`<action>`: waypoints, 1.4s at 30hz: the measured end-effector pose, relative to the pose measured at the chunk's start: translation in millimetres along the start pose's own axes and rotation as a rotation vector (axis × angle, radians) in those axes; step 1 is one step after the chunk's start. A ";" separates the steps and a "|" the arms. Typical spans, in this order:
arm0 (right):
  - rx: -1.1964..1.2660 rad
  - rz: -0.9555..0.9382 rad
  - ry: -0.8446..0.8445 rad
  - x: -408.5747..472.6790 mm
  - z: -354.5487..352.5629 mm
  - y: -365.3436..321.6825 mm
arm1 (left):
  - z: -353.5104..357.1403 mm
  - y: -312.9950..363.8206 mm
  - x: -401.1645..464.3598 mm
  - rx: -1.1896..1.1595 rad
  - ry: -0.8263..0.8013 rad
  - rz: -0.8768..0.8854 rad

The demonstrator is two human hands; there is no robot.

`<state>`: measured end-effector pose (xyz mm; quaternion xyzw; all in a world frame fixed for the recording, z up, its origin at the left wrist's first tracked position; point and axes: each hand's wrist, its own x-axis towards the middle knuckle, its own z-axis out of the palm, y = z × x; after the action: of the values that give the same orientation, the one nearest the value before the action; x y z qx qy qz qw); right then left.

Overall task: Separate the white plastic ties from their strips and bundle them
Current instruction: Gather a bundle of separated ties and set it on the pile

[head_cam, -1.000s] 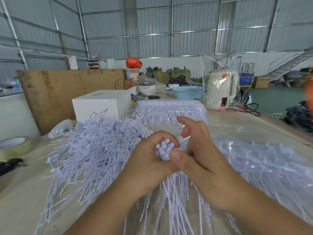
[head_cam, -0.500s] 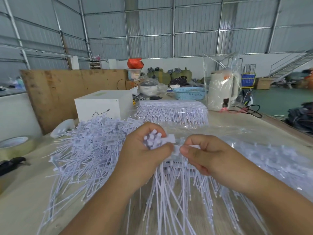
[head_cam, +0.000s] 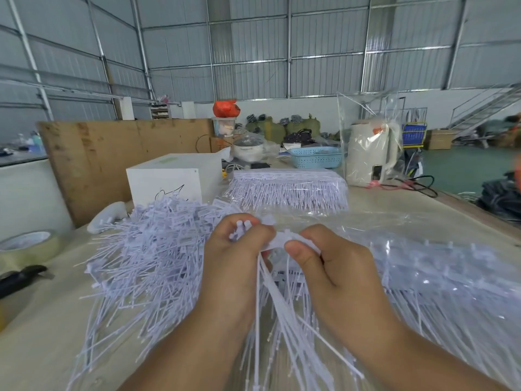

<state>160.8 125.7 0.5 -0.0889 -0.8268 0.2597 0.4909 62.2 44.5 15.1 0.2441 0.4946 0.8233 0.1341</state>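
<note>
At the middle of the pale wooden table (head_cam: 408, 204), the two hands meet over a fan of thin white plastic ties (head_cam: 282, 320). The left hand (head_cam: 234, 266) has its fingers curled round a small bunch of white tie heads (head_cam: 241, 230), which stick up above the fist, and the long tails hang down below it toward 6 o'clock. The right hand (head_cam: 335, 266) pinches a white plastic strip (head_cam: 282, 238) between thumb and bent fingers, just beside the left hand; the strip runs across between both hands. The hands are close together, almost touching.

At 9 o'clock from the hands lies a big loose heap of separated white ties (head_cam: 146, 249). At 3 o'clock, more ties on strips lie under a clear plastic sheet (head_cam: 439, 266). At 12 o'clock, farther back, there is a neat stack of white tie strips (head_cam: 287, 184), and a white square box (head_cam: 172, 179) stands at 11 o'clock. Near the left edge of the table there is a roll of yellowish tape (head_cam: 28, 246) and a black tool (head_cam: 19, 279), which I cannot identify.
</note>
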 end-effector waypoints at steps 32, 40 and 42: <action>0.860 0.566 -0.324 9.1 -0.3 7.9 | -14.0 -6.8 4.5 0.233 -0.511 -0.012; 0.958 0.696 -0.279 0.9 12.0 8.0 | -0.7 2.3 -10.5 0.383 -0.348 0.128; 0.961 0.711 -0.249 1.1 12.6 5.3 | 3.2 8.6 -17.0 0.362 -0.345 0.160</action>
<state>148.9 126.3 -6.3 -0.0970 -0.5879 0.7601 0.2592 78.4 35.0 19.3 0.4391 0.5829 0.6756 0.1049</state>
